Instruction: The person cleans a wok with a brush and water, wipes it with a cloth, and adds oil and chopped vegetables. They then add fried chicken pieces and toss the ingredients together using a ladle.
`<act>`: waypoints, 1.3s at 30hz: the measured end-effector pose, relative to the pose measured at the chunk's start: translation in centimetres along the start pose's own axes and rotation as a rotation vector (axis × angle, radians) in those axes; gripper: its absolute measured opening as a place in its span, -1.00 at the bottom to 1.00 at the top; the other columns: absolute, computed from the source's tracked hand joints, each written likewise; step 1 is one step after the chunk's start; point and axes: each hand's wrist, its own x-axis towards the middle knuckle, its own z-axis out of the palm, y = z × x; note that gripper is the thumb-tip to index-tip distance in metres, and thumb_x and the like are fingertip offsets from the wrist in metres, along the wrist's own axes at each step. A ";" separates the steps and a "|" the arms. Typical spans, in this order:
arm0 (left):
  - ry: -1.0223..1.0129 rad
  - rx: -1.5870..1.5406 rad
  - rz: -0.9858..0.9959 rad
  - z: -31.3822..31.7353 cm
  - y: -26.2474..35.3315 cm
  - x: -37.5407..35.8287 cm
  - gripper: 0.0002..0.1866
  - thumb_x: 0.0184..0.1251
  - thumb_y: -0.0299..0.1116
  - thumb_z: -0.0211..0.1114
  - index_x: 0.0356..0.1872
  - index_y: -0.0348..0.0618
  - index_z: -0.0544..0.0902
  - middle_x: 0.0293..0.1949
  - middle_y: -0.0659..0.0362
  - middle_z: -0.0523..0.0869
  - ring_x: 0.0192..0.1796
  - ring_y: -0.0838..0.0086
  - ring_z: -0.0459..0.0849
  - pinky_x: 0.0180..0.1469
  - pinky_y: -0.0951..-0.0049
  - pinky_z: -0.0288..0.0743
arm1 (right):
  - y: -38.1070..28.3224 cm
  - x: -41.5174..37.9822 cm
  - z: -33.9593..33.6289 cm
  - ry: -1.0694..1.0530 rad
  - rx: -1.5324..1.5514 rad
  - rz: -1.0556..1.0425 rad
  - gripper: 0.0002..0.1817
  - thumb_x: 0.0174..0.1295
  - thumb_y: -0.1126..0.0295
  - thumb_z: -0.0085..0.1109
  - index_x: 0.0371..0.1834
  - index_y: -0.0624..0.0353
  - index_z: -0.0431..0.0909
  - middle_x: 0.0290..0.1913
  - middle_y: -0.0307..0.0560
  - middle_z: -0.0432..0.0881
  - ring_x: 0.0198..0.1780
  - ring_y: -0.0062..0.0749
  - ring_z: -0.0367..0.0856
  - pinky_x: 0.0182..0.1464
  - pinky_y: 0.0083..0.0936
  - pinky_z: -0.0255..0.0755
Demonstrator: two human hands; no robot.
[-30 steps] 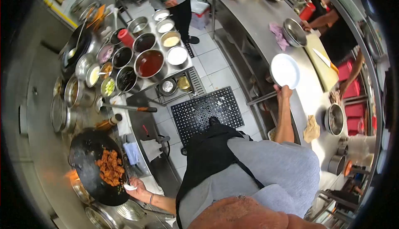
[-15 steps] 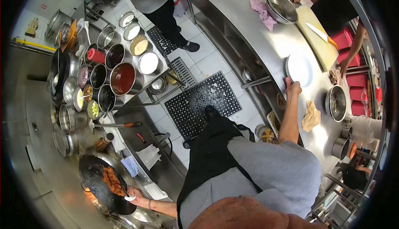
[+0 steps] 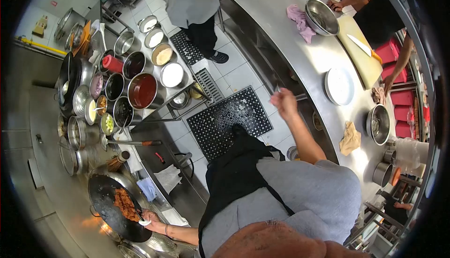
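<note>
At the lower left, my left hand point(image 3: 151, 219) is closed on the near rim of a dark wok point(image 3: 105, 202), with a folded white cloth point(image 3: 145, 222) at the grip. Reddish-brown food point(image 3: 124, 204) lies in the wok, on the side towards my hand. Orange flame glows beside it. My right hand point(image 3: 285, 104) is in the air by the counter's inner edge, its fingers curled together. A small pale glint shows at the fingertips, too small to name. Nearest to that hand on the steel counter is a round white plate point(image 3: 339, 85), apart from it.
Pots of sauces, including a red sauce pot point(image 3: 142, 90), crowd the left shelf. A ladle point(image 3: 133, 142) lies near the wok. A knife point(image 3: 360, 45) rests on a cutting board point(image 3: 358, 59). A co-worker point(image 3: 180, 0) stands ahead; another person's arms reach over the counter.
My right hand has let go of the white plate and moved left, off the counter. The plate stays on the counter. My left hand keeps its grip on the wok. The co-worker ahead has shifted.
</note>
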 end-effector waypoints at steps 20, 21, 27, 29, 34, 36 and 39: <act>0.025 -0.211 -0.076 -2.1 -2.6 -4.2 -0.76 0.17 -0.34 0.12 -0.57 -0.24 0.31 -0.57 0.14 0.28 -0.52 0.45 0.31 -0.58 0.48 0.20 | 37.5 -17.6 38.2 -1.450 -1.216 -1.050 -0.53 0.14 0.48 0.11 0.18 0.21 0.37 -0.18 0.32 0.61 -0.05 0.28 0.58 0.01 -0.07 0.49; 0.017 -0.228 -0.090 -2.2 -2.5 -4.4 -0.78 0.18 -0.37 0.11 -0.55 -0.23 0.31 -0.58 0.16 0.26 -0.52 0.46 0.29 -0.57 0.48 0.19 | 40.7 -16.6 39.3 -1.427 -1.260 -1.083 -0.48 0.12 0.48 0.12 0.21 0.21 0.33 -0.15 0.36 0.61 -0.04 0.32 0.58 0.02 -0.03 0.49; -0.034 -0.240 -0.125 -1.7 -2.0 -5.0 -0.82 0.21 -0.39 0.13 -0.45 -0.18 0.31 -0.54 0.18 0.26 -0.51 0.48 0.28 -0.55 0.49 0.17 | 38.9 -22.2 44.4 -1.412 -1.565 -0.672 -0.55 0.13 0.41 0.10 0.13 0.26 0.42 -0.13 0.39 0.63 -0.02 0.22 0.61 0.02 -0.04 0.50; -0.050 -0.267 -0.144 -2.3 -1.4 -4.9 -0.80 0.17 -0.37 0.16 -0.46 -0.16 0.30 -0.53 0.20 0.25 -0.51 0.49 0.27 -0.56 0.50 0.14 | 38.7 -21.4 43.6 -1.437 -1.430 -0.642 -0.53 0.18 0.39 0.11 0.18 0.28 0.40 -0.09 0.33 0.63 -0.01 0.14 0.62 0.04 -0.10 0.50; 0.108 -0.259 -0.120 -0.1 2.1 -4.2 -0.76 0.11 -0.31 0.21 -0.38 -0.20 0.36 -0.49 0.18 0.33 -0.48 0.48 0.32 -0.58 0.49 0.19 | 27.3 -27.9 41.2 -1.552 -1.083 -0.535 -0.55 0.27 0.28 0.14 0.17 0.25 0.42 -0.09 0.21 0.64 0.00 0.01 0.64 0.03 -0.22 0.48; 0.112 -0.094 -0.104 -2.2 7.3 1.0 -0.73 0.08 -0.33 0.23 -0.34 -0.28 0.38 -0.49 0.17 0.35 -0.51 0.48 0.31 -0.57 0.49 0.21 | 26.9 -28.3 40.6 -1.597 -0.945 -0.590 -0.54 0.32 0.23 0.15 0.21 0.23 0.41 -0.11 0.17 0.64 -0.06 -0.13 0.64 0.00 -0.28 0.49; -0.008 0.852 0.563 1.3 2.8 1.6 -0.73 0.17 -0.33 0.21 -0.23 -0.33 0.46 -0.48 0.19 0.41 -0.52 0.50 0.34 -0.55 0.60 0.24 | 24.7 -30.6 40.6 -1.699 -1.071 -0.516 -0.58 0.34 0.22 0.13 0.15 0.26 0.44 -0.30 0.21 0.65 -0.26 -0.14 0.67 -0.17 -0.24 0.49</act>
